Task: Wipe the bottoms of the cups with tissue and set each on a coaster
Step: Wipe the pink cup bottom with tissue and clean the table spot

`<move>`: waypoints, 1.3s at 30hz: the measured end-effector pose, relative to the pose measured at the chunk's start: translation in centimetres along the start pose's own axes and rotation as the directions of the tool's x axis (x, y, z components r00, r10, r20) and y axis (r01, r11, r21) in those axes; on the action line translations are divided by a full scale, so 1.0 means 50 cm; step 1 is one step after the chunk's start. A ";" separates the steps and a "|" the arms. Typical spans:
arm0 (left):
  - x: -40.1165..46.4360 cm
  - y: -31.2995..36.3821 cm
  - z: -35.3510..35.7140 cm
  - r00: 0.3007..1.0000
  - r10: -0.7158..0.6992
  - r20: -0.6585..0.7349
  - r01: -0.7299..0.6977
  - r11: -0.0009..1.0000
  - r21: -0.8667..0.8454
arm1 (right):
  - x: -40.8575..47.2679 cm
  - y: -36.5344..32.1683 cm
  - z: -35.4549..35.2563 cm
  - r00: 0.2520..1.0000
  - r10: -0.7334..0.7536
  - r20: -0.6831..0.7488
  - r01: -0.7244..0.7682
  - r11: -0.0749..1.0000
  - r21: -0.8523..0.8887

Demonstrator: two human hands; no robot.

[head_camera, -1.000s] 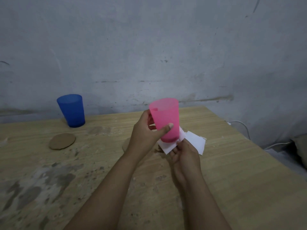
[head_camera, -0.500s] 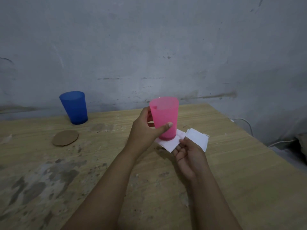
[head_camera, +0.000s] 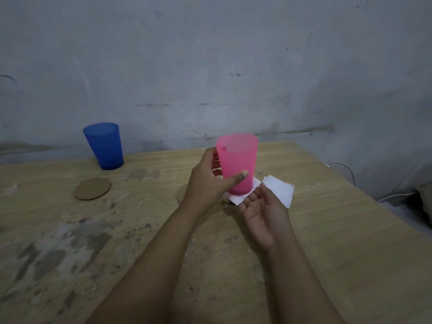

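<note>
The left hand (head_camera: 210, 181) grasps the upright translucent pink plastic cup (head_camera: 237, 163), thumb across its front, above the middle of the wooden bench (head_camera: 327, 242). The right hand (head_camera: 264, 211), palm up with fingers relaxed, supports the folded white tissue (head_camera: 279, 191) under the cup's base. The blue plastic cup (head_camera: 104, 146) stands near the far left edge, with a round brown cardboard coaster (head_camera: 92, 188) just in front.
</note>
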State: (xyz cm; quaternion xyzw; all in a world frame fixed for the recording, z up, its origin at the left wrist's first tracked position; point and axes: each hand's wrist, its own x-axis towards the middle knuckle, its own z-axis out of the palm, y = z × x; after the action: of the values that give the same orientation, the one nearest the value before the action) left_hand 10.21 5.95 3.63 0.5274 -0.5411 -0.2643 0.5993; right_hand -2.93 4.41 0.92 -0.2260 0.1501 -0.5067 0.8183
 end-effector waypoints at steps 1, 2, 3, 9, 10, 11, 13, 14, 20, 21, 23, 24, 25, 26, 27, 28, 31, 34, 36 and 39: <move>-0.002 -0.002 0.000 1.000 -0.003 -0.002 0.003 1.000 0.005 | 0.000 0.003 -0.001 1.000 0.007 -0.010 -0.007 1.000 0.000; -0.003 -0.002 0.000 1.000 -0.004 -0.003 0.004 1.000 0.005 | 0.000 0.004 -0.001 1.000 0.009 -0.026 -0.009 1.000 -0.004; -0.003 -0.003 0.000 1.000 -0.005 -0.001 0.005 1.000 0.001 | 0.001 0.005 0.000 0.999 0.003 -0.047 -0.004 1.000 -0.010; -0.003 -0.002 0.004 1.000 -0.004 0.030 0.004 1.000 -0.019 | 0.006 0.006 -0.003 0.986 -0.064 -0.153 0.056 0.997 -0.055; -0.004 -0.003 0.006 0.999 -0.004 0.037 0.005 1.000 -0.020 | 0.006 0.007 -0.004 0.984 -0.066 -0.165 0.060 0.997 -0.042; -0.005 -0.005 0.008 0.999 -0.004 0.042 0.005 1.000 -0.022 | 0.006 0.007 -0.005 0.982 -0.067 -0.176 0.064 0.998 -0.024; -0.006 -0.006 0.009 0.999 -0.001 0.042 0.002 1.000 -0.020 | 0.007 0.006 -0.007 0.981 -0.069 -0.180 0.070 0.998 -0.001; -0.005 -0.006 0.009 0.999 0.002 0.039 -0.001 1.000 -0.015 | 0.007 0.005 -0.006 0.982 -0.069 -0.176 0.070 0.998 -0.001; 0.009 -0.012 -0.007 1.000 0.011 -0.005 -0.011 1.000 -0.025 | 0.001 0.003 0.002 0.981 -0.081 -0.178 0.072 0.996 -0.060; 0.012 -0.015 -0.012 1.000 0.008 -0.017 -0.008 1.000 -0.026 | 0.001 0.001 0.002 0.974 -0.097 -0.207 0.080 0.993 -0.088; 0.022 -0.025 -0.021 0.999 0.000 -0.039 -0.001 1.000 -0.025 | 0.003 -0.001 -0.002 0.947 -0.146 -0.285 0.103 0.982 -0.160; 0.027 -0.032 -0.026 0.999 -0.008 -0.043 0.007 1.000 -0.022 | 0.004 -0.002 -0.004 0.931 -0.170 -0.322 0.112 0.975 -0.192; 0.033 -0.038 -0.030 0.999 -0.020 -0.042 0.020 1.000 -0.015 | 0.005 -0.004 -0.006 0.916 -0.190 -0.354 0.117 0.969 -0.218; 0.041 -0.045 -0.033 0.999 -0.031 -0.036 0.031 1.000 -0.002 | 0.007 -0.005 -0.008 0.902 -0.206 -0.380 0.121 0.964 -0.237; 0.048 -0.050 -0.034 0.999 -0.042 -0.031 0.042 0.999 0.018 | 0.008 -0.007 -0.010 0.889 -0.221 -0.401 0.124 0.959 -0.253; 0.055 -0.055 -0.035 0.998 -0.050 -0.027 0.051 0.998 0.044 | 0.008 -0.008 -0.012 0.878 -0.235 -0.417 0.127 0.954 -0.272; 0.079 -0.071 -0.036 0.997 -0.080 -0.020 0.081 0.991 0.109 | 0.009 -0.010 -0.018 0.853 -0.278 -0.441 0.127 0.931 -0.343; 0.098 -0.080 -0.033 0.993 -0.114 0.006 0.112 0.984 0.138 | 0.010 -0.014 -0.024 0.837 -0.317 -0.446 0.149 0.916 -0.372; 0.105 -0.085 -0.030 0.993 -0.118 0.010 0.116 0.984 0.132 | 0.010 -0.016 -0.026 0.828 -0.336 -0.449 0.159 0.908 -0.388; 0.113 -0.091 -0.025 0.990 -0.142 0.016 0.139 0.984 0.107 | 0.013 -0.018 -0.030 0.832 -0.345 -0.434 0.151 0.894 -0.422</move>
State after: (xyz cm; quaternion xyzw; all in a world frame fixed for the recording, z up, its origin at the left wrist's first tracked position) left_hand 14.05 -0.01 1.72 0.5921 -0.5228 -0.2831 0.5440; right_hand -4.04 3.17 0.09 -0.2556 0.4174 -0.6135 0.6197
